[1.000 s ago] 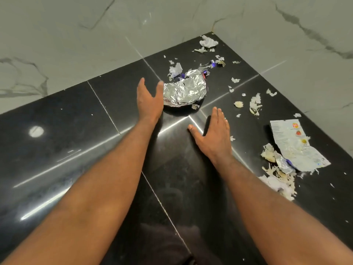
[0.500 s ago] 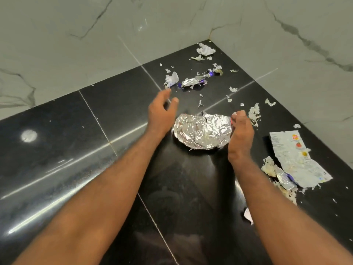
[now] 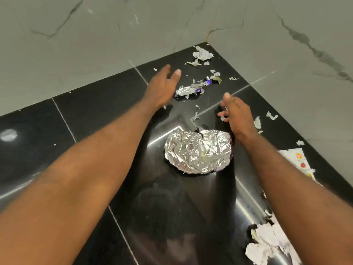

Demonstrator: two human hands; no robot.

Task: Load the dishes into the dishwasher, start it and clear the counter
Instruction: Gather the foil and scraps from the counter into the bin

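Note:
A crumpled sheet of aluminium foil point(image 3: 198, 151) lies in a mound on the black polished counter point(image 3: 91, 119). My left hand point(image 3: 162, 87) is stretched out beyond it with straight fingers, just left of a smaller foil and purple wrapper scrap point(image 3: 193, 88). My right hand point(image 3: 236, 113) hovers past the foil mound's far right edge, fingers loosely spread, holding nothing. Small white paper bits point(image 3: 196, 116) lie between the two hands.
Torn white paper point(image 3: 202, 54) sits in the far corner where the grey marble walls point(image 3: 95, 35) meet. A printed white packet point(image 3: 298, 159) lies at the right by the wall. More torn paper point(image 3: 271, 243) lies at the lower right. Shreds point(image 3: 271, 115) dot the right side.
The foil mound has been pulled toward me and let go. Both hands have moved away from it toward the far scraps, now spread and holding nothing.

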